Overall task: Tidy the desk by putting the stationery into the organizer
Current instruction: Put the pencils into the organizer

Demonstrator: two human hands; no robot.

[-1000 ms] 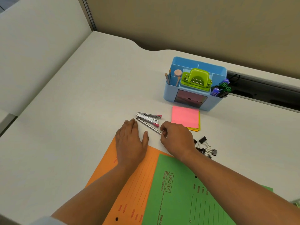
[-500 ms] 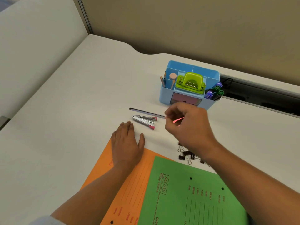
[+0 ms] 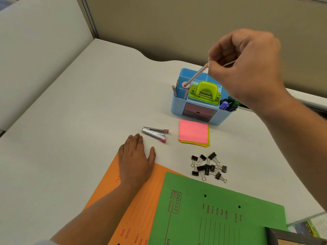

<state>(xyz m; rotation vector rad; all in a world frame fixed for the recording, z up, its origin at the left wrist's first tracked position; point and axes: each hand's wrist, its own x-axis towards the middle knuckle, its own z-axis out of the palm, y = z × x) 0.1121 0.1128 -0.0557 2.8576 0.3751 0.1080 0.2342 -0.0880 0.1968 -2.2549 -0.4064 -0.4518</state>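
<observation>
A blue desk organizer [image 3: 177, 105] stands at the back of the desk, with a green hole punch [image 3: 205, 91] on top, pencils in its left slots and markers [image 3: 228, 104] at its right. My right hand [image 3: 247, 68] is raised above it, pinching a thin pencil [image 3: 197, 76] that slants down toward a back-left slot. My left hand [image 3: 136, 156] lies flat, fingers apart, on the corner of an orange folder [image 3: 113, 195]. A silver staple remover with pink tips [image 3: 154, 132], a pad of pink sticky notes [image 3: 193, 132] and several black binder clips [image 3: 208, 167] lie on the desk.
A green folder [image 3: 212, 213] overlaps the orange one at the near edge. A cubicle partition [image 3: 159, 23] runs behind the desk, with a cable gap to the right of the organizer. Some papers [image 3: 315, 225] show at the lower right corner.
My right hand picked the pencil up from beside the staple remover and carried it up and back over the organizer. My left hand stayed on the orange folder.
</observation>
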